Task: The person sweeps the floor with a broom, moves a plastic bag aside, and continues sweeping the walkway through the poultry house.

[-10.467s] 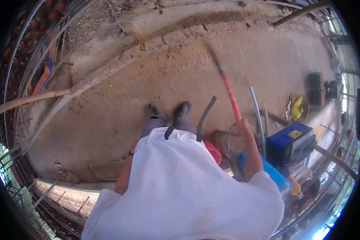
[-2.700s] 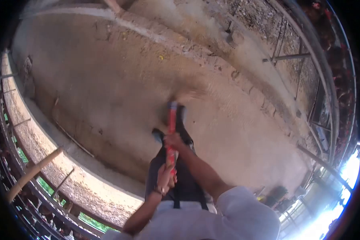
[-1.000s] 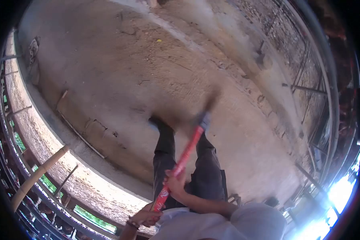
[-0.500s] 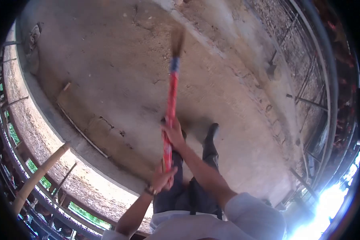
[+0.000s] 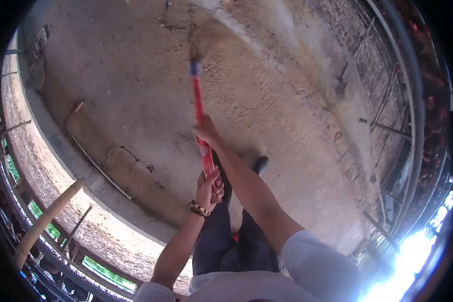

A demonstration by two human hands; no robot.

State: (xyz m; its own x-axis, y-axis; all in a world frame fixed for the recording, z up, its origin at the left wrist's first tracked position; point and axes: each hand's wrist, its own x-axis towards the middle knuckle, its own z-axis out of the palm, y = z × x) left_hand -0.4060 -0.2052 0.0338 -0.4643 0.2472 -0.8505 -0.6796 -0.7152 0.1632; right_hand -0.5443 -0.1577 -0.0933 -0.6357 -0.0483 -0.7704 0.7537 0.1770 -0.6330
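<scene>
A broom with a red wrapped handle (image 5: 198, 95) and a blue band stretches forward from my body. Its brown bristle end (image 5: 196, 48) is smeared by motion against the dusty floor. My left hand (image 5: 209, 189), with a beaded bracelet at the wrist, is closed around the handle's lower end. Higher on the same handle, my right hand (image 5: 206, 132) wraps it with bent fingers.
Dusty concrete floor (image 5: 151, 75) with light sweep lines spreads around my legs. On the left lie a thin pipe (image 5: 98, 168) and a low ledge; a bamboo pole (image 5: 50, 216) leans over it. Cage-like bars (image 5: 387, 128) line the right side.
The broom's bristle end has swung left and the handle now tilts leftward. Both hands have moved forward with it, still gripping. Fresh sweep lines show on the floor to the right.
</scene>
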